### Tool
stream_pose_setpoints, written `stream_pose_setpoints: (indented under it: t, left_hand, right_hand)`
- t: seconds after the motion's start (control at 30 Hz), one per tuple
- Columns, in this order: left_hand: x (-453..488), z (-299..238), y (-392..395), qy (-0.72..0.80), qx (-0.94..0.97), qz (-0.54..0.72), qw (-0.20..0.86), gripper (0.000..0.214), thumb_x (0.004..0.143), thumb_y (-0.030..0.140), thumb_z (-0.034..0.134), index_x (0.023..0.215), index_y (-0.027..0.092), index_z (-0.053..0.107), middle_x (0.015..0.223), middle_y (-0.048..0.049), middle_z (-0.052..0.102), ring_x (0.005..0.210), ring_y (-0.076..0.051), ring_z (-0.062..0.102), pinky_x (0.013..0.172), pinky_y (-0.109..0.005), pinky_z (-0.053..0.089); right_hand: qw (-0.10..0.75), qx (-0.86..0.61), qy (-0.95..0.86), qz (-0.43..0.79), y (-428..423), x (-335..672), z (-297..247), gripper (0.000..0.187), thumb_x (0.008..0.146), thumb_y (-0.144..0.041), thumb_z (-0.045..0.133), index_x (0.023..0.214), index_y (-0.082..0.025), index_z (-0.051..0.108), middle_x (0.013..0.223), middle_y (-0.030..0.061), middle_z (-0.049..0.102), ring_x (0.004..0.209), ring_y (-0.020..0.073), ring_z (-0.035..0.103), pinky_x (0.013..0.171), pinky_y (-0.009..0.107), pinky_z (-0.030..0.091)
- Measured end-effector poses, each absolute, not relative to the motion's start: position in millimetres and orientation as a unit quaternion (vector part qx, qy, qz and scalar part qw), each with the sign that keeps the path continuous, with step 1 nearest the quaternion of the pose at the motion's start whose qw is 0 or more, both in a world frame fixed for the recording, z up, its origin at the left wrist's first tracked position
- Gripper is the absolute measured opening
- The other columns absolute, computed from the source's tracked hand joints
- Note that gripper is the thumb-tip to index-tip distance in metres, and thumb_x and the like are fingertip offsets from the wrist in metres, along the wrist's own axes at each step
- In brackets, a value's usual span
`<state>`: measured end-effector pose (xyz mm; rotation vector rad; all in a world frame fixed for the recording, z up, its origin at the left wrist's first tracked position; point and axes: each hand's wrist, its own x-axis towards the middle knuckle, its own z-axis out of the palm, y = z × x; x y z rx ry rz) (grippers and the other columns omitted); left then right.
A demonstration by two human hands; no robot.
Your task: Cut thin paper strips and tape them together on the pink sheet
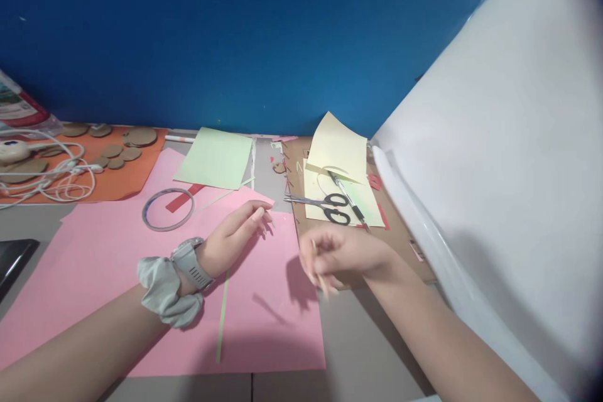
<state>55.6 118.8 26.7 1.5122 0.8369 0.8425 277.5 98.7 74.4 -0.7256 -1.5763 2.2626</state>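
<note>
My left hand (238, 232), with a grey watch (191, 260) and a pale scrunchie (166, 292) at the wrist, is over the pink paper (155, 345). Its fingers are loosely bent and apart, with nothing visible in them. A narrow green paper strip (222, 323) lies on the pink sheet below that hand. My right hand (336, 254) is raised over the sheet's right edge, pinching a thin pale strip (321, 282). Motion blur hides the strip's exact kind. Just beyond this hand are black-handled scissors (335, 207) and a pen (349, 198).
A tape roll (145, 217) and a light green sheet (214, 157) lie on the left. Cream paper (336, 147) rests on brown cardboard (400, 235). Cardboard cutouts and white earphones (70, 191) sit on orange paper (141, 169). A blue wall (235, 44) rises behind.
</note>
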Motion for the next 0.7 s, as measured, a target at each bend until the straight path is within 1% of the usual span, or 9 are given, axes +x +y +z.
stream_pose_setpoints:
  t: [0.07, 0.1, 0.2, 0.3, 0.4, 0.47, 0.53, 0.6, 0.7]
  left_hand:
    - [55.5, 27.4, 119.3, 0.354, 0.658, 0.342, 0.570, 0.035, 0.097, 0.041, 0.031, 0.110, 0.015, 0.050, 0.087, -0.0046, 0.060, 0.078, -0.014, 0.059, 0.072, -0.029, 0.048]
    - [55.4, 27.6, 119.6, 0.355, 0.665, 0.333, 0.567, 0.034, 0.097, 0.041, 0.033, 0.110, 0.015, 0.051, 0.086, -0.0045, 0.061, 0.078, -0.014, 0.059, 0.073, -0.029, 0.048]
    - [55.2, 27.8, 119.4, 0.364, 0.683, 0.307, 0.554, 0.030, 0.094, 0.038, 0.041, 0.110, 0.015, 0.052, 0.087, -0.0043, 0.061, 0.081, -0.015, 0.059, 0.076, -0.031, 0.048]
    - [55.6, 28.7, 116.4, 0.371, 0.699, 0.285, 0.541, 0.029, 0.090, 0.036, 0.049, 0.111, 0.016, 0.053, 0.094, -0.0058, 0.062, 0.086, -0.017, 0.059, 0.079, -0.033, 0.049]
    - [55.4, 31.3, 111.4, 0.374, 0.747, 0.256, 0.487, 0.030, 0.084, 0.035, 0.057, 0.110, 0.019, 0.055, 0.104, -0.0069, 0.060, 0.097, -0.021, 0.056, 0.088, -0.038, 0.045]
    - [54.7, 33.1, 108.1, 0.361, 0.802, 0.213, 0.425, 0.039, 0.080, 0.038, 0.063, 0.114, 0.021, 0.054, 0.110, -0.0075, 0.059, 0.105, -0.024, 0.052, 0.094, -0.041, 0.041]
    - [53.7, 33.9, 105.4, 0.346, 0.840, 0.170, 0.381, 0.055, 0.075, 0.043, 0.068, 0.122, 0.022, 0.048, 0.115, -0.0083, 0.057, 0.110, -0.026, 0.050, 0.096, -0.043, 0.039]
    - [52.8, 33.9, 104.0, 0.344, 0.849, 0.149, 0.372, 0.069, 0.071, 0.048, 0.071, 0.128, 0.022, 0.041, 0.119, -0.0089, 0.055, 0.112, -0.027, 0.049, 0.097, -0.043, 0.039]
    - [51.4, 33.1, 104.0, 0.344, 0.852, 0.139, 0.370, 0.082, 0.067, 0.053, 0.072, 0.133, 0.024, 0.034, 0.122, -0.0090, 0.054, 0.115, -0.029, 0.048, 0.097, -0.044, 0.037]
  right_hand:
    - [0.137, -0.198, -0.506, 0.828, 91.2, 284.5, 67.3, 0.034, 0.075, -0.048, 0.068, 0.070, -0.016, 0.056, 0.057, -0.0015, 0.059, 0.040, 0.0064, 0.051, 0.038, 0.018, 0.036]
    - [0.145, -0.208, -0.501, 0.828, 90.1, 286.3, 63.9, 0.034, 0.074, -0.047, 0.068, 0.070, -0.016, 0.056, 0.056, -0.0018, 0.059, 0.039, 0.0058, 0.050, 0.037, 0.017, 0.035]
    - [0.174, -0.307, -0.524, 0.775, 93.1, 284.9, 56.8, 0.028, 0.077, -0.039, 0.068, 0.073, -0.016, 0.053, 0.057, -0.0031, 0.061, 0.038, 0.0038, 0.047, 0.037, 0.016, 0.034]
    - [0.187, -0.386, -0.559, 0.710, 95.1, 279.1, 55.5, 0.027, 0.081, -0.038, 0.065, 0.076, -0.018, 0.048, 0.070, 0.0017, 0.068, 0.045, 0.0065, 0.054, 0.039, 0.017, 0.034]
    - [0.200, -0.417, -0.585, 0.666, 92.4, 276.9, 59.3, 0.026, 0.083, -0.039, 0.062, 0.077, -0.019, 0.047, 0.076, 0.0043, 0.070, 0.053, 0.0100, 0.059, 0.044, 0.020, 0.037]
    - [0.205, -0.428, -0.597, 0.646, 91.0, 278.3, 62.4, 0.023, 0.082, -0.038, 0.062, 0.077, -0.019, 0.050, 0.074, 0.0023, 0.068, 0.058, 0.0107, 0.059, 0.050, 0.021, 0.040]
    - [0.207, -0.426, -0.603, 0.642, 91.6, 280.7, 64.2, 0.021, 0.081, -0.036, 0.064, 0.077, -0.019, 0.053, 0.072, 0.0003, 0.067, 0.059, 0.0105, 0.058, 0.054, 0.022, 0.042]
    - [0.209, -0.412, -0.603, 0.650, 93.8, 282.8, 63.7, 0.021, 0.080, -0.036, 0.065, 0.078, -0.019, 0.055, 0.070, -0.0012, 0.065, 0.057, 0.0097, 0.057, 0.056, 0.023, 0.043]
    - [0.224, -0.400, -0.602, 0.654, 97.9, 284.7, 59.8, 0.022, 0.077, -0.037, 0.068, 0.078, -0.018, 0.056, 0.068, -0.0028, 0.061, 0.056, 0.0094, 0.055, 0.056, 0.023, 0.043]
